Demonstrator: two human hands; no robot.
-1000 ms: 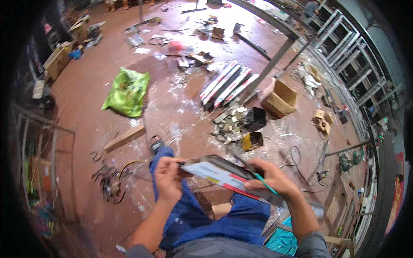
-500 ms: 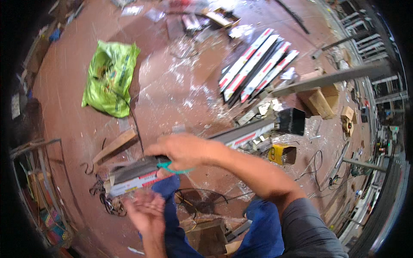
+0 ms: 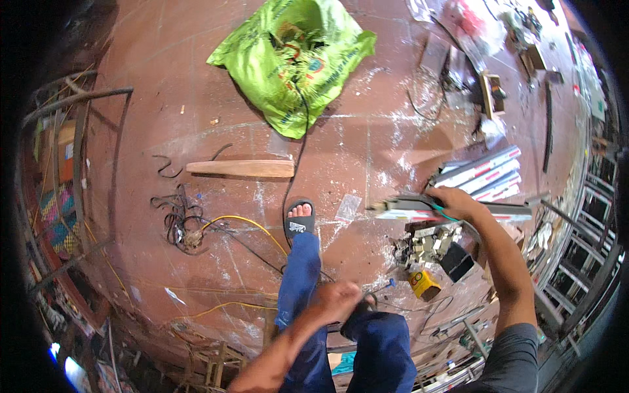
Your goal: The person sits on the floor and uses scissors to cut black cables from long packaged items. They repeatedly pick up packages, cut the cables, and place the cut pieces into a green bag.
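My right hand [image 3: 453, 202] is closed around a long dark metal profile [image 3: 419, 207] with a white and red strip along its side. A thin teal band [image 3: 444, 211] runs at that hand. The profile lies level, just in front of a stack of similar white and red striped profiles [image 3: 481, 177] on the floor. My left hand [image 3: 337, 301] is over my legs, away from the profile. Its fingers are smeared by motion, so I cannot tell whether they hold anything.
Small metal pieces [image 3: 429, 247], a black box [image 3: 457, 262] and a yellow box [image 3: 424, 285] stand near my right arm. A green sack [image 3: 288, 72] lies ahead, with a wooden piece [image 3: 242, 168] nearer. Cables [image 3: 180, 219] tangle at left, beside a metal frame [image 3: 78, 98].
My right hand has carried the profile from near my left foot across to the right, by the stack. My left hand has drawn back over my legs. The view has also shifted.
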